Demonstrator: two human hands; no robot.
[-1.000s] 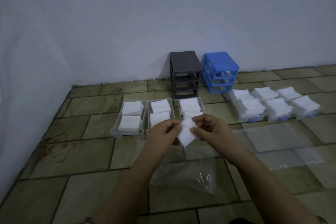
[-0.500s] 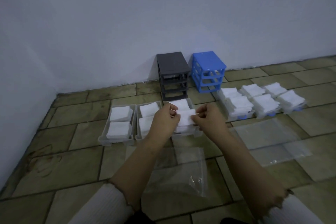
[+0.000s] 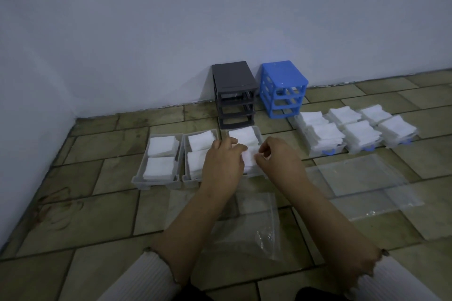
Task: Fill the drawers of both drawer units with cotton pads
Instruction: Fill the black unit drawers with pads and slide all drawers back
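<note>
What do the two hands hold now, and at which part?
Both hands hold one cotton pad over the third grey drawer: the left hand at its left edge, the right hand at its right edge.

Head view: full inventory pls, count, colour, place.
grey drawer unit: 1, dark grey, at the wall, drawers out
blue drawer unit: 1, blue, right of the grey one, drawers out
grey drawers: 3, clear grey, in a row before the grey unit, holding pads
blue-handled drawers: 3, clear, on the right, piled with pads
cotton pads: many, white, in all six drawers
plastic bags: at least 2, clear, on the tiled floor
left hand, right hand: pinching a pad over the third grey drawer
</note>
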